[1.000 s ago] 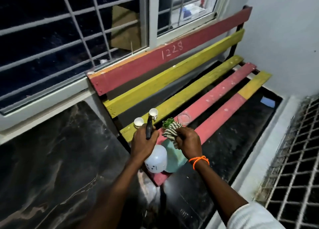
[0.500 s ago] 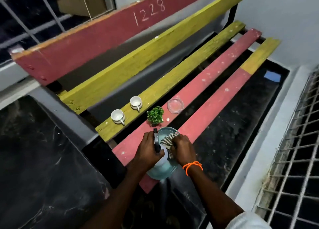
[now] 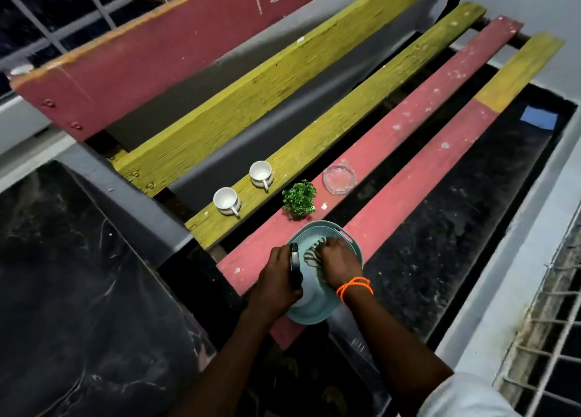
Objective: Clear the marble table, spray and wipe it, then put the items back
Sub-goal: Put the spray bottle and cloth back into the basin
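Note:
A pale teal basket [image 3: 325,311] lies on the near end of the red bench slats. My left hand [image 3: 276,278] grips a white spray bottle [image 3: 309,291] by its black trigger head, lowered into the basket. My right hand [image 3: 341,262] holds a striped cloth [image 3: 312,254] inside the basket. Further along the bench stand two white cups [image 3: 227,200] [image 3: 261,173] on the yellow slat, a small green plant [image 3: 298,199] and a clear glass ashtray [image 3: 339,178] on the red slat. The dark marble table [image 3: 78,291] fills the lower left.
The bench's red and yellow backrest planks [image 3: 188,64] rise behind the cups. A barred window sits at top left. A blue patch [image 3: 538,121] lies on the dark floor under the bench. A metal grille [image 3: 547,338] runs along the right edge.
My head has tilted down and closer to the bench. Both hands have lowered the spray bottle and the striped cloth from above the bench into the teal basket.

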